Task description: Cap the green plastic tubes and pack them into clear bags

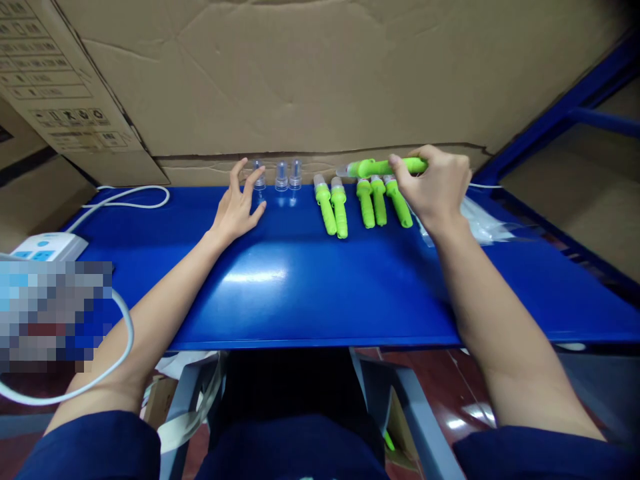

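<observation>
My right hand (436,188) is closed round a bright green pen-shaped item (376,167), held level above the far side of the blue table (300,280). Below it lie several more green items (367,203) in a row, tips pointing away from me. My left hand (239,203) reaches toward three small clear caps; its fingers are spread and its fingertips touch the leftmost clear cap (259,179). The other two clear caps (289,175) stand just to the right.
Cardboard boxes (310,73) wall off the back of the table. A white power strip (47,247) with a white cable (130,197) lies at the left. Clear plastic bags (487,227) lie at the right, beside a blue rack frame (565,113).
</observation>
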The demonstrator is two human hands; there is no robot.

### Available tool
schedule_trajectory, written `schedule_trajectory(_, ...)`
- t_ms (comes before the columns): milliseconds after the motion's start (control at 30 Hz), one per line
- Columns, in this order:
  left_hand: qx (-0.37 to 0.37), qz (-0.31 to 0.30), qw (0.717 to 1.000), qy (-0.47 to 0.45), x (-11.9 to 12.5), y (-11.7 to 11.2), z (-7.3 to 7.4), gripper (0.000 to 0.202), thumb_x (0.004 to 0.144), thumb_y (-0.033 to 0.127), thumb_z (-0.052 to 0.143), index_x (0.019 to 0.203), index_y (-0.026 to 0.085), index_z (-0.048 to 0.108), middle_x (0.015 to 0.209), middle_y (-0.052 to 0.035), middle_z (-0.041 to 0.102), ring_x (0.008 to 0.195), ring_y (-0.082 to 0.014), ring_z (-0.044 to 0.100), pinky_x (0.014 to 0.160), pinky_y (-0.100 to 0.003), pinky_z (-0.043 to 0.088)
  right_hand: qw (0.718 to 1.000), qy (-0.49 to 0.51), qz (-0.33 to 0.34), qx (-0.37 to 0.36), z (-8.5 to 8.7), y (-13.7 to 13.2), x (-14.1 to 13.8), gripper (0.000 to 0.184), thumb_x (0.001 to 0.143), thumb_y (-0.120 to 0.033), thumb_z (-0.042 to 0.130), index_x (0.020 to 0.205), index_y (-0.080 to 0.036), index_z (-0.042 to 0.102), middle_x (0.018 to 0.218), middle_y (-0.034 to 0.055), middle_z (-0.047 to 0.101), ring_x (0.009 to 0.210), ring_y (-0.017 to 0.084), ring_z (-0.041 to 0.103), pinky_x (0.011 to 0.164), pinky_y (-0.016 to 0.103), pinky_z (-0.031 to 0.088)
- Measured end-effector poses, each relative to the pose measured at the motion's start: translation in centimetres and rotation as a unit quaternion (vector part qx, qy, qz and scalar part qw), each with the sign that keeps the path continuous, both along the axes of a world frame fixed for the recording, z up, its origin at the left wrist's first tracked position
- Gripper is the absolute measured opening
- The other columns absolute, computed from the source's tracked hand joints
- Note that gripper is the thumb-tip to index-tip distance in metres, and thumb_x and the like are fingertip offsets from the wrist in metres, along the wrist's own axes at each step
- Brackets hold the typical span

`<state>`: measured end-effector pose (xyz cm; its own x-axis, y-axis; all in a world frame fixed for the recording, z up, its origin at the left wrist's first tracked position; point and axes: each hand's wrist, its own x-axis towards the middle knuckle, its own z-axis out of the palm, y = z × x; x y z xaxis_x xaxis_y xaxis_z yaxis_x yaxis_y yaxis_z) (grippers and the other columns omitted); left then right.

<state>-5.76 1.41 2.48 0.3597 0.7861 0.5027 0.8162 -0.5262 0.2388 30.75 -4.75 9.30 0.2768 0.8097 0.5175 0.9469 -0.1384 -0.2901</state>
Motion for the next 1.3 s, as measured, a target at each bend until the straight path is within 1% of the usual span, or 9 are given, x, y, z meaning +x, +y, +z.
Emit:
schedule_trajectory(167,0.01,-0.006,1.0,-0.009,-0.4,0.4,-0.4,0.082,0.102,0.067,0.054,0.171,0.027,0.034,0.184,-0.0242,0.019,0.153,-0.0472,0.055,0.116,-0.063,0.057,1.0,-0.001,0.004,0.014,-1.3,1.0,0.6,0.073,0.11,-0.071,0.04,0.126,-0.013,0.081,0.112,0.0311,0.079,0.117,0.049,0.069,0.095,0.059,0.05)
schedule_trajectory(333,0.011,-0.012,1.0,-0.013,-0.6,0.7,-0.8,0.079,0.1,0.059,0.06,0.169,0.028,0.036,0.183,-0.0231,0.022,0.15,-0.0461,0.058,0.114,-0.063,0.058,0.998,-0.035,-0.033,-0.036,-2.1,1.5,-0.3,0.057,0.11,-0.053,0.048,0.134,-0.012,0.08,0.121,0.0278,0.08,0.119,0.048,0.072,0.095,0.059,0.053)
schedule_trajectory(433,0.015,-0.008,1.0,-0.006,-0.5,0.7,-0.9,0.077,0.1,0.053,0.06,0.168,0.026,0.038,0.183,-0.0232,0.023,0.148,-0.0445,0.06,0.115,-0.062,0.058,0.997,-0.049,-0.008,-0.052,-2.5,1.6,-0.8,0.061,0.112,-0.051,0.044,0.145,-0.011,0.074,0.127,0.0285,0.079,0.12,0.046,0.073,0.096,0.057,0.054)
schedule_trajectory(633,0.02,0.001,1.0,0.006,-0.6,1.0,-1.2,0.073,0.097,0.045,0.061,0.165,0.024,0.043,0.182,-0.023,0.026,0.148,-0.0429,0.06,0.115,-0.061,0.058,0.993,-0.069,0.025,-0.097,-3.9,2.0,-1.4,0.067,0.11,-0.06,0.041,0.13,-0.009,0.079,0.113,0.0315,0.079,0.116,0.05,0.074,0.093,0.061,0.054)
schedule_trajectory(800,0.013,0.005,1.0,0.008,-0.8,1.1,-1.3,0.072,0.095,0.037,0.062,0.164,0.023,0.044,0.181,-0.0231,0.026,0.146,-0.0434,0.062,0.116,-0.063,0.057,0.986,-0.088,0.075,-0.117,-5.2,1.9,-2.2,0.065,0.107,-0.058,0.046,0.143,-0.009,0.07,0.115,0.0298,0.079,0.108,0.05,0.076,0.088,0.062,0.056)
schedule_trajectory(900,0.002,0.005,1.0,0.009,-0.7,1.0,-1.2,0.072,0.095,0.036,0.061,0.164,0.023,0.043,0.181,-0.0232,0.026,0.147,-0.0438,0.061,0.118,-0.065,0.056,0.981,-0.084,0.099,-0.144,-5.7,2.0,-2.2,0.065,0.106,-0.062,0.048,0.137,-0.011,0.071,0.109,0.0288,0.079,0.104,0.049,0.076,0.084,0.061,0.058)
schedule_trajectory(1000,-0.008,0.007,1.0,0.01,-0.7,1.0,-1.2,0.072,0.095,0.036,0.061,0.163,0.022,0.043,0.181,-0.0249,0.024,0.148,-0.046,0.06,0.118,-0.067,0.055,0.976,-0.086,0.113,-0.165,-5.7,2.0,-2.3,0.061,0.107,-0.06,0.047,0.132,-0.012,0.072,0.11,0.0284,0.079,0.107,0.05,0.076,0.085,0.062,0.059)
schedule_trajectory(1167,0.015,0.011,1.0,0.013,-0.8,1.4,-1.7,0.07,0.095,0.039,0.063,0.162,0.024,0.045,0.18,-0.0228,0.029,0.145,-0.0435,0.064,0.116,-0.063,0.058,0.968,-0.078,0.09,-0.222,-5.0,1.4,-2.9,0.054,0.108,-0.049,0.053,0.143,-0.011,0.069,0.126,0.0279,0.078,0.123,0.05,0.074,0.098,0.063,0.059)
schedule_trajectory(1300,0.022,0.013,1.0,0.016,-1.0,1.7,-2.1,0.069,0.096,0.039,0.063,0.161,0.023,0.046,0.179,-0.0232,0.031,0.141,-0.0425,0.066,0.115,-0.062,0.059,0.969,-0.076,0.095,-0.217,-4.9,1.4,-2.9,0.05,0.107,-0.047,0.055,0.139,-0.014,0.073,0.125,0.0256,0.078,0.122,0.048,0.074,0.097,0.062,0.059)
